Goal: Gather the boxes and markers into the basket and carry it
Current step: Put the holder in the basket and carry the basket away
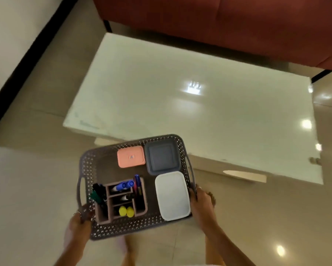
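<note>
Basket (88,166) of grey perforated plastic, held clear of the white bench (199,104) and over the tiled floor (257,217), with every item of the task inside it. Left hand (78,221) grips the near end of the left loop handle (80,191), fingers (82,212) curled round it; right hand (201,204) grips the right loop handle (191,169) in the same way, fingers curled over the rim. One hand at each side likely serves to keep the load level, since the contents sit loose on the basket floor.

Pink box (131,156) lies flat at the far edge, just beside the dark grey box (162,158) in the far right corner; the white box (172,195) lies flat in the near right corner, close to the right hand. All three lids face up, a stable lie for carrying. Markers stand upright in a brown divided caddy (121,202) at the near left: blue-capped markers (125,185) in the far cell, yellow-capped markers (126,211) in the near cell, dark markers (99,194) along its left side. Upright storage keeps them from rolling.

Judged stage: gathering complete, carrying in hand. A red sofa (218,22) stands beyond the bench. Motion blur softens fine detail.
</note>
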